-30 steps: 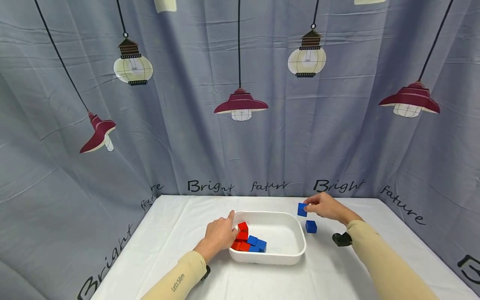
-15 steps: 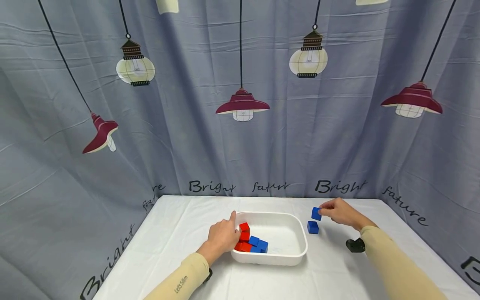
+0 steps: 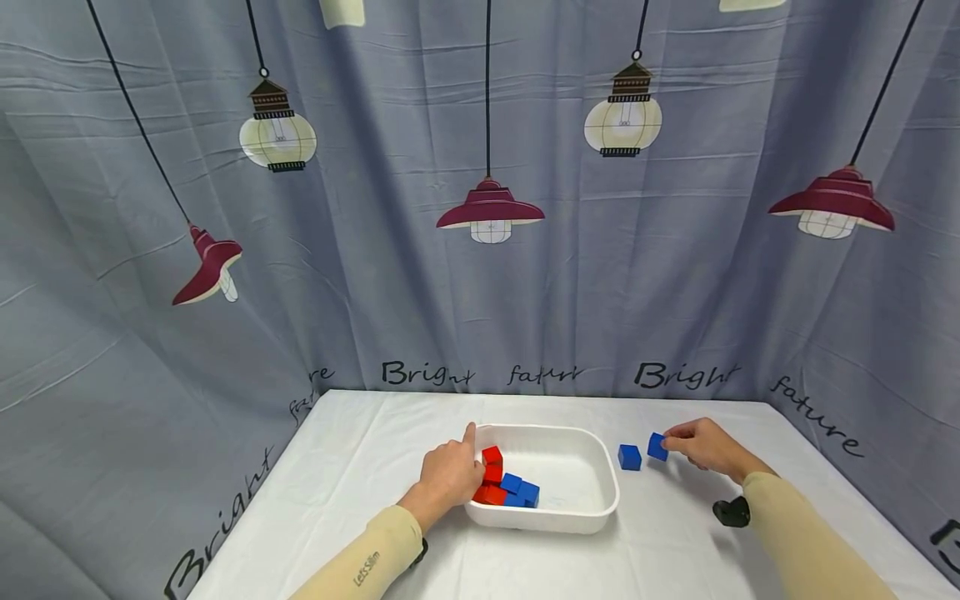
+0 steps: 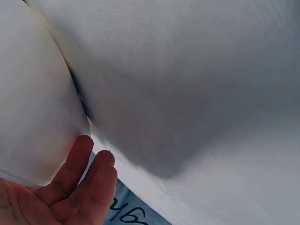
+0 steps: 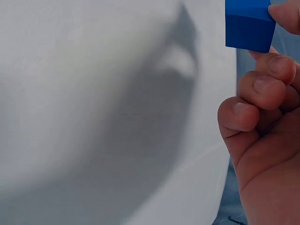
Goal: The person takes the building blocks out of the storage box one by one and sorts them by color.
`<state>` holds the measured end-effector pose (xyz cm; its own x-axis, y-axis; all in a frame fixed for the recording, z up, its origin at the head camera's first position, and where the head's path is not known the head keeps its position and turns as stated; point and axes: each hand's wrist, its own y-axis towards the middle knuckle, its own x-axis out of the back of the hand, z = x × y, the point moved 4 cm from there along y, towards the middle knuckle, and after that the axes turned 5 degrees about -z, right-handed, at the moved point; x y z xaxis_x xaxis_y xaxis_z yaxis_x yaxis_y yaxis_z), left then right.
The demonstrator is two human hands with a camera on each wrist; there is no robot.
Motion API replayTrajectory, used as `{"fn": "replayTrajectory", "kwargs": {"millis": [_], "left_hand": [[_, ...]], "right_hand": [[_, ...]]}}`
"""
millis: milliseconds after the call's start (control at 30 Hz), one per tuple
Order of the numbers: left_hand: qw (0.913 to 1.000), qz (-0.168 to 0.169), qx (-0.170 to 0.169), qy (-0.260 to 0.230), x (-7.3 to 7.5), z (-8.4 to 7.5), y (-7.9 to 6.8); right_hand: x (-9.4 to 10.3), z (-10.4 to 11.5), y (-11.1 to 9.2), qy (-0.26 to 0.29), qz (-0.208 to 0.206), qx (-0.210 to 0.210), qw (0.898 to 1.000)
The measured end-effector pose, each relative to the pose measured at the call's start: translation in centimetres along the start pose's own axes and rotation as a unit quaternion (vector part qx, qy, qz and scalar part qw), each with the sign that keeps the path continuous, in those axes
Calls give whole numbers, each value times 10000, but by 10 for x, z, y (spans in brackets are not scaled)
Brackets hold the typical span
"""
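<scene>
My right hand point(image 3: 708, 447) pinches a blue cube point(image 3: 657, 447) between thumb and fingertips, right of the white tray. In the right wrist view, that blue block point(image 5: 248, 28) juts past the thumb while the other fingers curl below it. Just left of it, another blue cube point(image 3: 630, 457) sits on the white cloth. My left hand point(image 3: 450, 475) grips the left end of the white tray point(image 3: 570, 521), thumb over the rim. From the left wrist, its fingers point(image 4: 77, 161) show against the tray's outer wall. Inside the tray's left part lie several red cubes point(image 3: 492, 473) and blue cubes point(image 3: 529, 493).
A white cloth covers the table point(image 3: 390, 417). Behind it hangs a grey-blue curtain point(image 3: 390, 275) printed with lamps and lettering. A black wrist device point(image 3: 732, 512) sits under the right sleeve.
My right hand has carried its blue cube rightward and lower, from left of the lone cube, past behind it, to its right side. The left hand stays at the tray.
</scene>
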<state>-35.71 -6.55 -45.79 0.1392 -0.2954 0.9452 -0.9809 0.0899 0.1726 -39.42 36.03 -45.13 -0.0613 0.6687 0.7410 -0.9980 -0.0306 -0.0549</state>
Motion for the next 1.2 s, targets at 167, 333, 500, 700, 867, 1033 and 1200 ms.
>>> {"fn": "replayTrajectory", "kwargs": {"millis": [167,333,500,700,867,1033,1200], "left_hand": [[10000,-63,-20,27,0,-1,0],[9999,-100,-15,16,0,-1,-1],[9999,-119,-16,20,0,-1,-1],[9999,-103,26,3,-1,0,-1],[9999,-122,8,24,-2,0,-1],[9999,-113,-24,56,-3,0,0],[9999,-110,-45,9,-3,1,0]], "right_hand": [[-4,-11,-1,75,29,-144,9999],[-10,-17,2,109,44,-243,9996],[-17,-21,4,77,58,-290,9995],[-22,-19,4,175,95,-303,9993],[-25,-18,2,196,66,-318,9993],[-26,-15,2,244,97,-301,9992],[-28,-12,1,266,123,-291,9991]]}}
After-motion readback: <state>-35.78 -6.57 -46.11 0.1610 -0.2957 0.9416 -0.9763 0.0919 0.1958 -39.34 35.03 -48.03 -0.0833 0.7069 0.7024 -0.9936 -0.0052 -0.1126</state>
